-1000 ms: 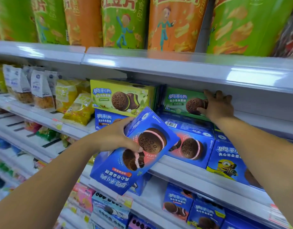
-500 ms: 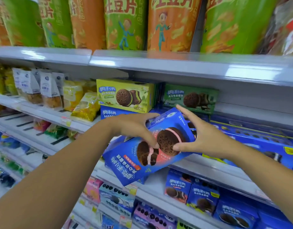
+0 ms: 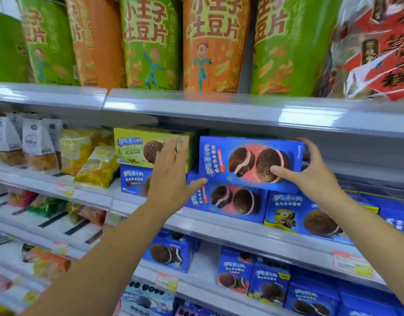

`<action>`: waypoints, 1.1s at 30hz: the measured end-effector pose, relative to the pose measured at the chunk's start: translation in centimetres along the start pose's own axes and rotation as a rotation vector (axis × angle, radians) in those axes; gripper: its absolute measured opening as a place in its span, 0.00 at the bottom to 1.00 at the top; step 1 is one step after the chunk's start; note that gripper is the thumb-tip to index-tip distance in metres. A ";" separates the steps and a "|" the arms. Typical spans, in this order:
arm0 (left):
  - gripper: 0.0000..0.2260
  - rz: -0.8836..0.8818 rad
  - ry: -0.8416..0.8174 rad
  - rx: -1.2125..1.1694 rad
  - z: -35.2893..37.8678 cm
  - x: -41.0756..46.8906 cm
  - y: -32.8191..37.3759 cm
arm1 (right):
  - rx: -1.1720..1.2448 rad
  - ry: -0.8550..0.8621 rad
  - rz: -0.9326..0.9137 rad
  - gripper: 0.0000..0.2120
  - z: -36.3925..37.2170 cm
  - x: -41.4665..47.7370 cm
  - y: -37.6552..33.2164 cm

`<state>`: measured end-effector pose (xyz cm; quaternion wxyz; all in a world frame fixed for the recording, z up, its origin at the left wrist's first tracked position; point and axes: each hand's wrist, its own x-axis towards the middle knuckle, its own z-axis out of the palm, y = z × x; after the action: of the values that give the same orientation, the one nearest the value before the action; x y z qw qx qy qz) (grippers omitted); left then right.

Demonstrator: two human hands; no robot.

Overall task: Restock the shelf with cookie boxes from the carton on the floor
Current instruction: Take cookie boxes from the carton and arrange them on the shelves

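A blue cookie box (image 3: 221,156) with pink-cream cookies pictured lies flat on top of a matching blue box (image 3: 233,201) on the middle shelf (image 3: 242,231). My right hand (image 3: 310,176) grips its right end, thumb on the front face and fingers over the top corner. My left hand (image 3: 171,176) is spread open in front of a yellow-green cookie box (image 3: 132,144), its thumb tip touching the held box's lower left corner. The carton on the floor is out of view.
The shelf above (image 3: 219,106) hangs low over the box and carries tall chip bags (image 3: 210,42). A minion-print blue box (image 3: 294,213) stands to the right. Yellow snack packs (image 3: 96,165) lie to the left. More blue boxes fill the lower shelves (image 3: 265,283).
The box went from tilted in both hands up onto the stacked blue box, now level. My left hand has let go and spread open; my right hand slid to the box's right end.
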<state>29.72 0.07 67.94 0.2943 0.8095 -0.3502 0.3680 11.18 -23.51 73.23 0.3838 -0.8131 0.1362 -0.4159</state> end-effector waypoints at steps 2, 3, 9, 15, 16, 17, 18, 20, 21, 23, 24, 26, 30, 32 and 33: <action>0.42 -0.023 -0.004 0.005 2.8 -1.7 -0.6 | -0.036 0.007 0.032 0.40 0.6 1.6 1.2; 0.41 -0.023 -0.010 0.010 4.1 -2.6 -0.8 | -0.064 0.007 0.043 0.41 0.9 2.5 1.8; 0.38 -0.195 -0.012 -0.022 9.6 -5.2 -1.2 | -0.226 -0.032 0.118 0.47 3.1 7.6 4.7; 0.36 -0.257 0.010 -0.049 13.0 -5.9 -1.6 | -0.235 -0.074 0.112 0.47 5.3 10.9 6.5; 0.36 -0.259 0.022 -0.046 13.2 -5.9 -1.6 | -0.237 -0.083 0.112 0.47 5.5 11.3 6.7; 0.36 -0.259 0.032 -0.045 13.3 -5.9 -1.6 | -0.242 -0.087 0.108 0.47 5.7 11.7 6.8; 0.36 -0.259 0.041 -0.043 13.3 -5.9 -1.6 | -0.241 -0.091 0.105 0.48 5.8 12.0 7.0; 0.36 -0.254 0.052 -0.037 13.4 -5.9 -1.6 | -0.240 -0.101 0.107 0.48 5.8 12.3 7.0; 0.36 -0.252 0.053 -0.034 13.5 -5.9 -1.7 | -0.242 -0.105 0.109 0.48 5.8 12.4 6.9; 0.36 -0.257 0.037 -0.026 13.5 -6.0 -1.8 | -0.238 -0.114 0.123 0.48 5.9 12.5 7.0; 0.36 -0.261 0.028 -0.020 13.5 -6.1 -1.8 | -0.229 -0.117 0.129 0.48 6.0 12.4 7.0; 0.37 -0.262 0.020 -0.012 13.5 -6.1 -1.8 | -0.228 -0.116 0.136 0.50 6.2 12.4 6.9; 0.37 -0.272 0.010 -0.043 13.3 -6.0 -1.9 | -0.226 -0.120 0.192 0.54 6.2 11.9 6.1; 0.37 -0.267 -0.005 -0.047 13.2 -5.9 -1.9 | -0.195 -0.088 0.225 0.57 6.0 10.9 5.3; 0.37 -0.255 -0.016 -0.054 13.1 -6.0 -1.9 | -0.178 -0.063 0.230 0.57 5.7 9.9 4.8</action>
<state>33.39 -6.34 55.50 0.3575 0.8422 -0.2565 0.3117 22.21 -29.18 73.30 0.3592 -0.8357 0.2527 -0.3299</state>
